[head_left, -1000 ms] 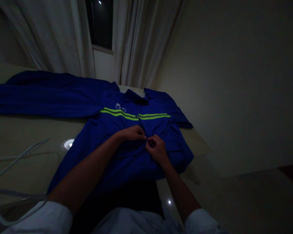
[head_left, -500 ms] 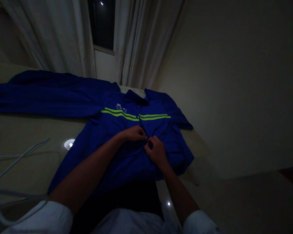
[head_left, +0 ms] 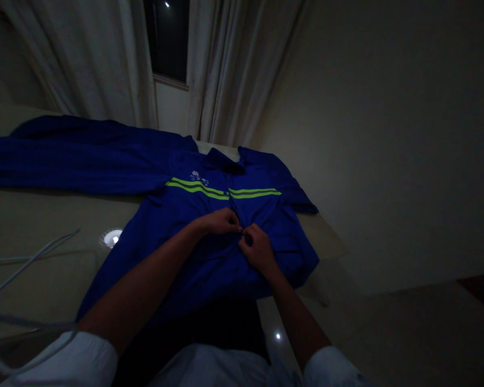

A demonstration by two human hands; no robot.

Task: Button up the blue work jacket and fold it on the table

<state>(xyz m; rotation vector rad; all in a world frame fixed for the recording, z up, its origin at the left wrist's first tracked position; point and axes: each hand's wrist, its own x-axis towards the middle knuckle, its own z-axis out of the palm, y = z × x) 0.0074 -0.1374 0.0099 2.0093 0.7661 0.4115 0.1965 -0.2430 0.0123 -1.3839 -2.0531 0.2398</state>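
A blue work jacket [head_left: 157, 226] with yellow-green and grey stripes across the chest lies face up, its collar toward the window. Both hands meet at its front opening, below the stripes. My left hand [head_left: 222, 221] pinches the front edge from the left. Close against it, my right hand [head_left: 257, 246] grips the cloth at the same spot with bent fingers. The fingertips nearly touch, and whatever small part lies between them is too dark to make out. A dark fastener [head_left: 225, 193] shows on the front at the stripe.
The jacket rests on a pale table [head_left: 44, 215], its sleeve reaching to the left edge. A light cord [head_left: 36, 257] loops at the left, near a round shiny spot [head_left: 112, 237]. Curtains [head_left: 229, 70] and a dark window [head_left: 167, 43] stand behind; a wall [head_left: 387, 134] rises at the right.
Both hands stay at the same place on the jacket front, with only a slight shift of the fingers. The whole view has moved a little.
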